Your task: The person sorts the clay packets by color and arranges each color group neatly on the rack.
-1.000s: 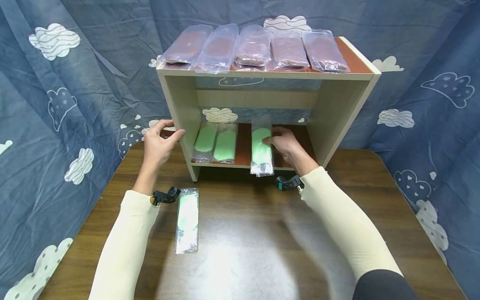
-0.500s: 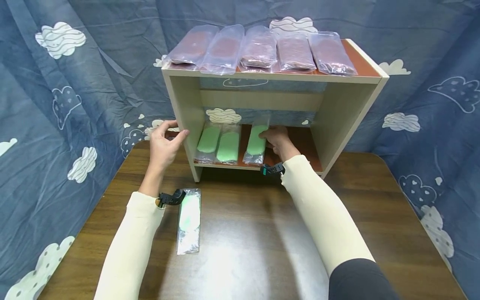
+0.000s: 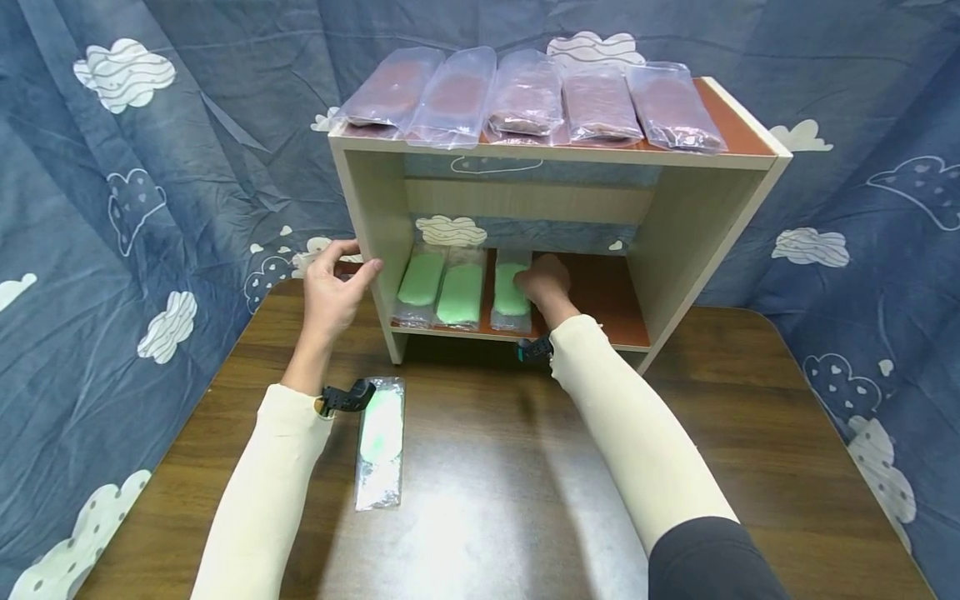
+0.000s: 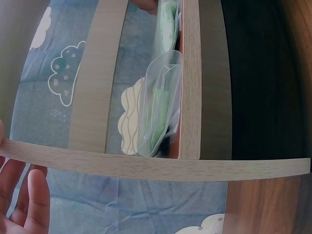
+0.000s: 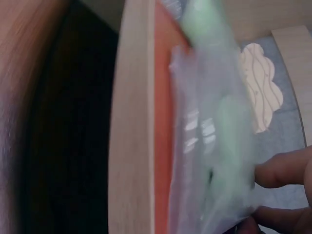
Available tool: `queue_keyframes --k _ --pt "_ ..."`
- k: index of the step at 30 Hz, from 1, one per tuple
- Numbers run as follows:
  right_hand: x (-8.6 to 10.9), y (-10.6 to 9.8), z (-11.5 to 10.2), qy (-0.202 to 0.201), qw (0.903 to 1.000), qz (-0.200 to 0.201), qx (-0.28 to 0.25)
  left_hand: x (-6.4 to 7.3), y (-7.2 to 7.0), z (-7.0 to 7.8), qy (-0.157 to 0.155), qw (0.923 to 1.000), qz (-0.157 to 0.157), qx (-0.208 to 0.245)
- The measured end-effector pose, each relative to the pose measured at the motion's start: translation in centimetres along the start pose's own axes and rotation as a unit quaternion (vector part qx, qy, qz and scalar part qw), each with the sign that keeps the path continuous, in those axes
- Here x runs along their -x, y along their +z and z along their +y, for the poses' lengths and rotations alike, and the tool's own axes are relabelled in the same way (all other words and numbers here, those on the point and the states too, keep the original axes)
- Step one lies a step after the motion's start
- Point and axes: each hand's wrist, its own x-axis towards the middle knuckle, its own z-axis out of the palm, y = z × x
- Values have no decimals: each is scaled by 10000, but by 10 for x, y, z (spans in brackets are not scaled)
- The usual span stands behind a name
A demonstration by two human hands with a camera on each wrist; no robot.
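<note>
In the head view, three clear plastic bags with a long, rounded green item inside lie on the lower board of the shelf unit (image 3: 557, 153). My right hand (image 3: 547, 277) is at the right side of the third green bag (image 3: 512, 292), its fingertips pinching that bag. In the right wrist view the thumb (image 5: 282, 169) meets the blurred bag (image 5: 214, 131). My left hand (image 3: 333, 287) holds the front edge of the unit's left side panel (image 4: 146, 167), with thumb and fingers on either side. Another green bag (image 3: 380, 446) lies on the table beside the left wrist.
Several bags with brownish-pink contents (image 3: 525, 96) lie in a row on top of the unit. The unit stands at the back of the wooden table (image 3: 600, 467). Behind hangs a blue cloud-patterned curtain (image 3: 195, 200).
My right hand has moved inward and left with the third green bag, which now lies straight on the lower board. The left hand stays at the side panel. The head view has shifted slightly.
</note>
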Motion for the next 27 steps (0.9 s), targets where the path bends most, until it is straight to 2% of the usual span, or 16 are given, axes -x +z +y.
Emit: queue_keyframes --k 2,4,7,8,10,13,16,18,20,23,27 --pt "1 -1 1 -76 9992 -56 382 0 1 1 6 10000 -11 -8" --pt "1 -2 4 -176 9989 -136 410 0 2 2 3 10000 -9 -24" --pt "2 -5 12 -391 9989 -251 56 0 3 4 -38 10000 -25 -46" --pt "3 -7 15 -508 9982 -320 -68 2 3 9 -58 9999 -42 -85" --pt "6 -11 22 -858 9952 -436 -188 2 3 9 -83 9998 -85 -146" --pt "14 -17 31 -1755 9827 -585 84 2 1 10 -107 9995 -147 -250" --pt "24 -22 41 -2686 9590 -646 636 0 -3 6 -36 9994 -232 -270" --pt "29 -24 47 -3057 9444 -713 976 -1 -4 6 -4 9991 -275 -335" --pt "31 -25 51 -3249 9349 -781 1199 -1 -6 6 24 9990 -290 -345" --pt "33 -25 52 -3341 9280 -871 1400 -2 -8 4 49 9992 -297 -271" --pt "33 -24 52 -3306 9269 -963 1495 -3 -9 1 -24 9989 -471 -31"
